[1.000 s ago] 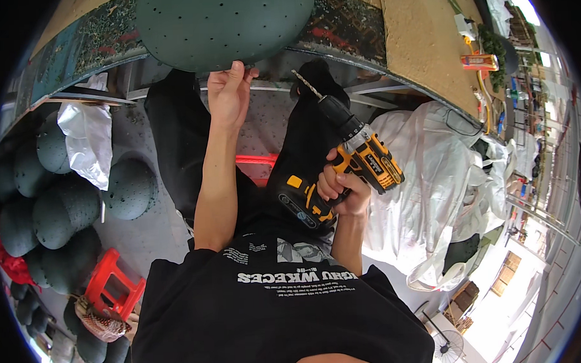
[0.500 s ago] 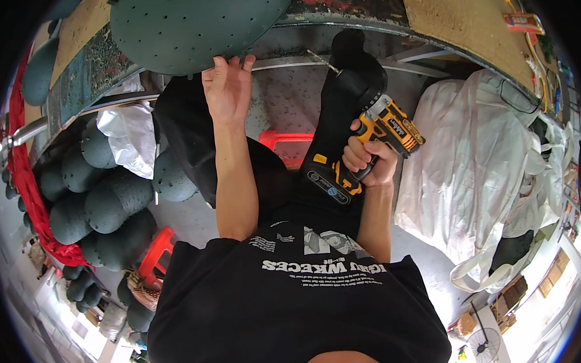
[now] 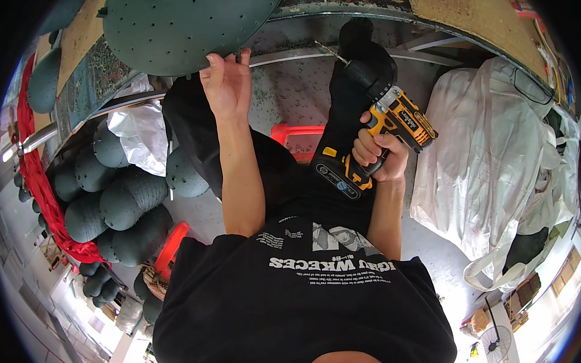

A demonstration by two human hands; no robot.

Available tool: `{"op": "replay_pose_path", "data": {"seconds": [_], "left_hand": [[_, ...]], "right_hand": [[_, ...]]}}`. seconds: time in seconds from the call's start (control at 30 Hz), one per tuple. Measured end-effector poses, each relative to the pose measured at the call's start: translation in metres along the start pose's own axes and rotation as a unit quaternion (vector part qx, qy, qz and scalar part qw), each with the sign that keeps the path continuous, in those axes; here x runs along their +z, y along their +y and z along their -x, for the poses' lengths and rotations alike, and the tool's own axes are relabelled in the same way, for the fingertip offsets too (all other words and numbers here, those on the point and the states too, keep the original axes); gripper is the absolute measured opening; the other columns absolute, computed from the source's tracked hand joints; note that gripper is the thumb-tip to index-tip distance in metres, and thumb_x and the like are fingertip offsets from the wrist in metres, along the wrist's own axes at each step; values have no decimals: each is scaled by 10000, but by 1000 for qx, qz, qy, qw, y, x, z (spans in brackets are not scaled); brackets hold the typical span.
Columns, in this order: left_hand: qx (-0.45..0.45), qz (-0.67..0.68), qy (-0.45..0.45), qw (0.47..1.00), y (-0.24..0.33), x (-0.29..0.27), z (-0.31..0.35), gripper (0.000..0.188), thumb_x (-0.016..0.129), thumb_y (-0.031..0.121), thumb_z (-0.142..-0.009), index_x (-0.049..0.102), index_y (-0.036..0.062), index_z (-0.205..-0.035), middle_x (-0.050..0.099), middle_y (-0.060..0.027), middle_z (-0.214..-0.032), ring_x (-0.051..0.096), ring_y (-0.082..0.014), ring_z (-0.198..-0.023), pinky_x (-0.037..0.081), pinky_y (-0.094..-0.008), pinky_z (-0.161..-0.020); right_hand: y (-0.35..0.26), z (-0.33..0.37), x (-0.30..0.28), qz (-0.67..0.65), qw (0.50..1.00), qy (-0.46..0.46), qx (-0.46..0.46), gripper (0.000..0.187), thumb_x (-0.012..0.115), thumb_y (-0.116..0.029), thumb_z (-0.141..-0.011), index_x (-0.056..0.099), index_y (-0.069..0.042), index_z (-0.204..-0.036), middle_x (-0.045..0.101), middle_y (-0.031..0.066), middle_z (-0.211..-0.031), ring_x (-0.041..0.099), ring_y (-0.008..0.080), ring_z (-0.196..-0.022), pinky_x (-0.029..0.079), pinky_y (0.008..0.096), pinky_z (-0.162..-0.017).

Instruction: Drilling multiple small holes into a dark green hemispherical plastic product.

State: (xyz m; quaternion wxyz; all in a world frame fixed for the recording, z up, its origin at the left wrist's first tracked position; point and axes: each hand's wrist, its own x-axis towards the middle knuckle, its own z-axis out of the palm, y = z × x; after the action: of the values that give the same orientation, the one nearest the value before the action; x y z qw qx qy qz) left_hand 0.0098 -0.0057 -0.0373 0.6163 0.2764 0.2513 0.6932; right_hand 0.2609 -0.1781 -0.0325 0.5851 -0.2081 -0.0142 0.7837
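A large dark green dome-like shell (image 3: 186,31), dotted with small holes, lies at the top of the view on the workbench edge. My left hand (image 3: 226,88) is at its near rim, palm toward me, with the fingertips closed on the edge; part of the grip is hidden. In my right hand (image 3: 382,153) is a yellow-and-black cordless drill (image 3: 400,123), gripped by its handle above the battery. Its long thin bit (image 3: 327,50) points up and to the left, apart from the shell.
The workbench (image 3: 361,6) curves across the top. Stacked green shells (image 3: 134,196) fill the left, beside a red cloth (image 3: 44,184) and white plastic (image 3: 138,139). Large white sacks (image 3: 475,168) stand at right. A red stool (image 3: 295,133) shows between my legs.
The whole view has shifted slightly. The shell has moved a little up and left relative to the bench, with my left hand still at its rim. The drill stays in my right hand.
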Motion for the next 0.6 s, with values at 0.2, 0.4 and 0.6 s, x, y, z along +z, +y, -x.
{"op": "replay_pose_path", "data": {"seconds": [0.2, 0.4, 0.6], "left_hand": [[17, 15, 7, 1000, 1, -2, 0, 238, 657, 335, -915, 605, 183, -1090, 596, 19, -970, 524, -167, -863, 425, -364, -719], [14, 19, 11, 1000, 2, -5, 3, 253, 670, 325, -906, 606, 177, -1100, 610, 22, -997, 538, -163, -887, 437, -364, -754], [8, 29, 13, 999, 4, -4, 2, 305, 696, 317, -887, 600, 169, -1135, 626, 19, -1052, 556, -158, -931, 454, -358, -813]], "right_hand": [[1, -2, 2, 13, 1000, 2, 10, 413, 575, -114, -823, 454, 37, -1187, 373, -8, -563, 375, 100, -453, 338, 271, -467], [2, -3, 3, 17, 1000, -14, 17, 406, 556, -104, -831, 465, 38, -1201, 373, 2, -573, 385, 105, -475, 358, 276, -489], [4, -4, 3, 28, 999, -6, 23, 418, 563, -110, -830, 462, 40, -1207, 372, 5, -577, 384, 106, -477, 356, 276, -490]]}}
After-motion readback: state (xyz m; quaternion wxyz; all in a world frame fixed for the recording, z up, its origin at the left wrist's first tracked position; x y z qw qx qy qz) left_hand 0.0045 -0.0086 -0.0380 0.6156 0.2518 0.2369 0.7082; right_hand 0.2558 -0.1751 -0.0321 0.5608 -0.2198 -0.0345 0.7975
